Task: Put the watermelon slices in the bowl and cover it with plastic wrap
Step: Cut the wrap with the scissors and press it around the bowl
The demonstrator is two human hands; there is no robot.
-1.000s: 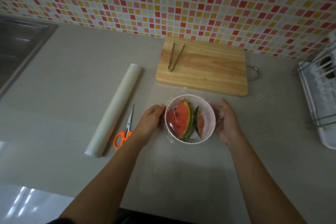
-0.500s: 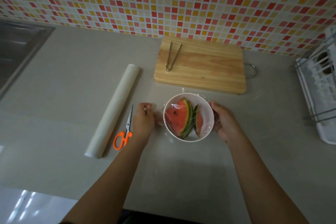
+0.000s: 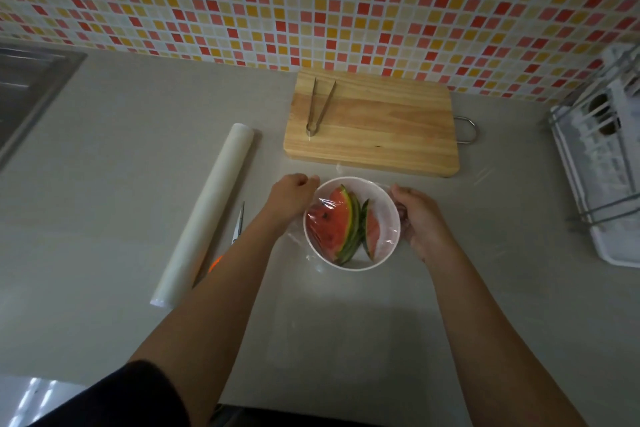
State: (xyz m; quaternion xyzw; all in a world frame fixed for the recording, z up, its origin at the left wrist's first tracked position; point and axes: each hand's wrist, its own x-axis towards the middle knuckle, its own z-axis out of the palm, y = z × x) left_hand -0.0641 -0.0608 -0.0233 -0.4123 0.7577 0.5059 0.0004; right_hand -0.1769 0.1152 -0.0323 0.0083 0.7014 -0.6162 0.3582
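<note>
Sealing stage: one white bowl (image 3: 388, 255) sits on the counter (image 3: 104, 191) just in front of the cutting board (image 3: 377, 128), holding two watermelon slices (image 3: 334, 224), rinds towards the middle, under one sheet of plastic wrap (image 3: 386, 232) stretched across the rim. The left hand (image 3: 292, 196) is curled against the bowl's left side and the right hand (image 3: 417, 218) cups the right side over the film, apparently pressing the overhang down so it clings (loose film bunches at the near-left edge). Outward: one roll of wrap (image 3: 204, 215) and one pair of scissors (image 3: 238, 224), set aside to the left; one pair of tongs (image 3: 318, 107) rests on the board; one dish rack (image 3: 602, 163) stands far right.
</note>
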